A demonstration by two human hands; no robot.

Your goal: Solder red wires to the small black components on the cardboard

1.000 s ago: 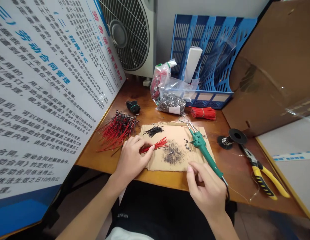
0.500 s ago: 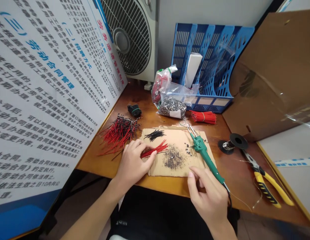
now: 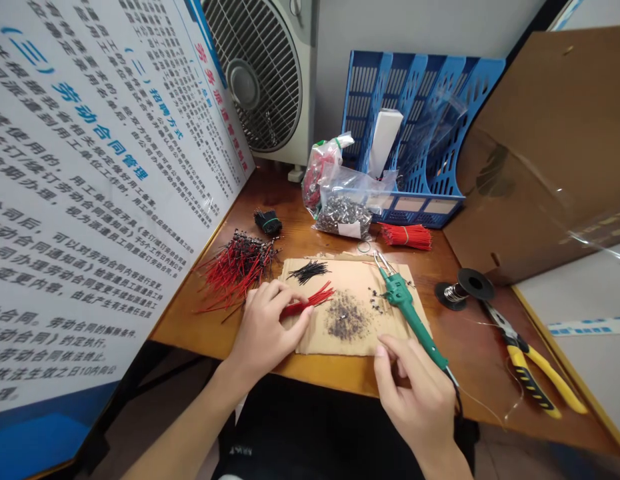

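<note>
My left hand [image 3: 270, 325] is closed round a small bundle of red wires [image 3: 317, 295] at the left of the cardboard sheet [image 3: 310, 341]. Just behind that bundle lie short black wires [image 3: 309, 271]. Near the sheet's front right edge, my right hand [image 3: 415, 387] has its thumb and index finger bent close together; whether something tiny is between them is too small to tell. A green soldering iron [image 3: 410, 310] rests across the sheet's right side, its tip pointing away. Dark specks [image 3: 346, 316] cover the middle of the sheet.
Red and black wires [image 3: 240, 267] are heaped left of the sheet. Behind are a black bundle [image 3: 269, 222], bags of parts [image 3: 343, 212], a red bundle [image 3: 406, 235] and a blue rack [image 3: 420, 200]. Rightward are a solder spool [image 3: 465, 289], pliers [image 3: 525, 363]; a fan [image 3: 263, 73] stands behind.
The red wires in my left hand have shifted slightly left and lie more under the fingers. My right hand has hardly moved.
</note>
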